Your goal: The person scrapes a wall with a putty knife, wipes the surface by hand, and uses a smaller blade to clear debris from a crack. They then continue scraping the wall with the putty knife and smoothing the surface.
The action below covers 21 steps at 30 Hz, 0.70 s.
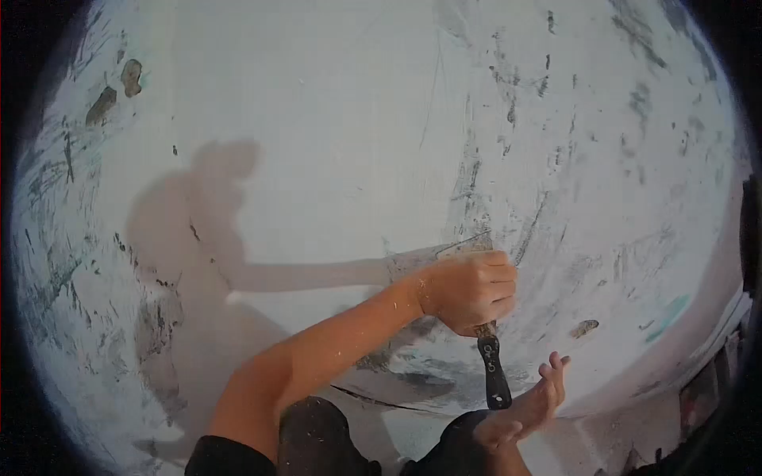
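Note:
My left hand [470, 292] reaches across from the left and is closed in a fist around a putty knife [494, 373]. The black handle, with light marks on it, sticks out below the fist and slants down toward my right hand. Above the knuckles, the wide blade shows at the scuffed white wall [317, 159]. My right hand [530, 408] is open beside the handle's end, palm turned up and fingers spread, holding nothing. Small pale flecks dot my left forearm.
Dark streaks and patches mark the wall, heaviest at right and far left. Two brown spots [132, 78] show at upper left, another [585, 328] at lower right. My shadow falls on the left. My knees [313, 436] are close to the wall's lower edge; dark clutter stands at far right.

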Each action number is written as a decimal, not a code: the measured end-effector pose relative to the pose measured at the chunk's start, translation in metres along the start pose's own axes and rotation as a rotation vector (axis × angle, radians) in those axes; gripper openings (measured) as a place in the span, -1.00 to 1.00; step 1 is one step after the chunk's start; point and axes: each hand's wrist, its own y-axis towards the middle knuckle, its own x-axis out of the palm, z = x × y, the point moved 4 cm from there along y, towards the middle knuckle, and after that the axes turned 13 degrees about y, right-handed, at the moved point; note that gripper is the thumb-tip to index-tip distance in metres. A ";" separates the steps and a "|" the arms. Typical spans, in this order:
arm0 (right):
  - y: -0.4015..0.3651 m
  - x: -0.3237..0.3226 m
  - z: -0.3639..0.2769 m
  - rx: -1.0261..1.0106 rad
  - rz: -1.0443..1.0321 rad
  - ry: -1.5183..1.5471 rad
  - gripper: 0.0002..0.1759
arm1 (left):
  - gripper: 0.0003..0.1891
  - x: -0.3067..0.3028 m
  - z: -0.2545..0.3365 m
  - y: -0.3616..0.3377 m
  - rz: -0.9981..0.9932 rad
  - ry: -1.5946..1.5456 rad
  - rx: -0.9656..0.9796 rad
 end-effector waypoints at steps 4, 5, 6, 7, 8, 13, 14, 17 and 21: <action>0.012 -0.009 -0.014 0.001 -0.040 -0.077 -0.27 | -0.79 -0.001 0.000 0.004 -0.060 -0.044 -0.016; 0.012 -0.005 -0.016 -0.099 0.004 0.009 -0.30 | -0.79 -0.004 -0.004 0.002 -0.072 -0.031 -0.009; 0.008 -0.011 -0.020 -0.152 0.146 0.019 -0.39 | -0.77 -0.003 -0.002 0.002 -0.025 -0.045 0.005; 0.013 -0.005 -0.017 -0.159 0.131 0.030 -0.39 | -0.74 -0.001 0.000 0.002 0.029 -0.058 0.012; 0.019 0.006 -0.013 -0.124 0.030 -0.016 -0.39 | -0.74 0.001 0.002 -0.001 0.038 -0.060 -0.003; 0.012 -0.005 -0.015 -0.139 0.050 -0.026 -0.33 | -0.73 -0.011 -0.002 0.005 0.023 0.012 -0.041; 0.016 0.002 -0.014 -0.208 0.136 0.031 -0.30 | -0.73 -0.011 -0.004 0.003 0.025 0.018 -0.053; 0.029 0.009 -0.017 -0.346 -0.030 0.038 -0.29 | -0.73 -0.007 -0.005 0.008 0.031 -0.028 -0.033; -0.011 -0.002 0.016 0.502 0.581 -0.308 -0.13 | -0.74 -0.011 -0.008 0.001 0.054 -0.012 -0.046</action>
